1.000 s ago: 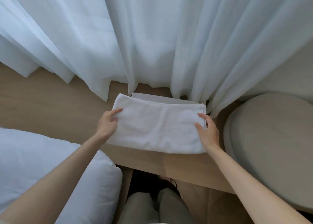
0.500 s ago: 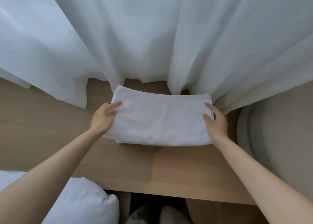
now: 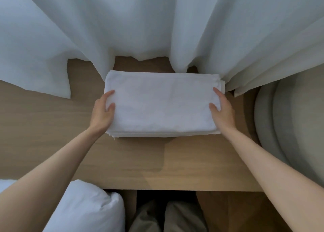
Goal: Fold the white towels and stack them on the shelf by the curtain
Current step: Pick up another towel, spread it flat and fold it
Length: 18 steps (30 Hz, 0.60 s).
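The stack of white towels point(image 3: 162, 105) lies flat on the wooden shelf point(image 3: 122, 161), close to its back edge and about midway along it, with the far right corner tucked against the curtain point(image 3: 157, 30). The left hand point(image 3: 102, 111) clasps the stack's left end and the right hand point(image 3: 223, 109) its right end, each with the thumb on top and fingers curled round the side. A white pillow point(image 3: 84, 210) sits below the shelf's front edge, and a grey cushion point(image 3: 289, 126) sits off its right end.

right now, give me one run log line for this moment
left hand: grips towel stack left end | right hand: grips right end | stack: flat on shelf, by curtain
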Tool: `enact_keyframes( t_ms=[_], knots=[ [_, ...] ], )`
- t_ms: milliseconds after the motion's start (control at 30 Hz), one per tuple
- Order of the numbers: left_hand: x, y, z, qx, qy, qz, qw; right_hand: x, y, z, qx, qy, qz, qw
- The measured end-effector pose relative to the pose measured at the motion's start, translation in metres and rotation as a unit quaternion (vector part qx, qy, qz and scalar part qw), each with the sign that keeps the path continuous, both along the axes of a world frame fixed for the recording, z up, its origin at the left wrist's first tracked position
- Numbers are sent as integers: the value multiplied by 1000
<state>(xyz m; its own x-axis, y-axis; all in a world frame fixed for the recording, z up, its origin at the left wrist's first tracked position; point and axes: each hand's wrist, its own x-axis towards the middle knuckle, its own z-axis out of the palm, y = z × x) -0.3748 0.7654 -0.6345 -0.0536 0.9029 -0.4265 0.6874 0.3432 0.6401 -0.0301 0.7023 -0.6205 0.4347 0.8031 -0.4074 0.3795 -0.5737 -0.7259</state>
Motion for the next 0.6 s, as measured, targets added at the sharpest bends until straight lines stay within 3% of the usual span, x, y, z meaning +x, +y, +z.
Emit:
enact_keyframes(
  t_ms=[367,433,500,600],
  knots=[
    [0,-14,12,-24,92,-63,993,-5,1,-8,-50,-160,54,984],
    [8,-14,21,-38,179,-81,980,-13,0,-3,-81,-265,78,958],
    [23,-14,29,-5,259,-95,961,-24,-2,1,-66,-367,172,912],
    [59,-17,29,84,260,-159,949,-52,1,0,-31,-398,303,865]
  ],
)
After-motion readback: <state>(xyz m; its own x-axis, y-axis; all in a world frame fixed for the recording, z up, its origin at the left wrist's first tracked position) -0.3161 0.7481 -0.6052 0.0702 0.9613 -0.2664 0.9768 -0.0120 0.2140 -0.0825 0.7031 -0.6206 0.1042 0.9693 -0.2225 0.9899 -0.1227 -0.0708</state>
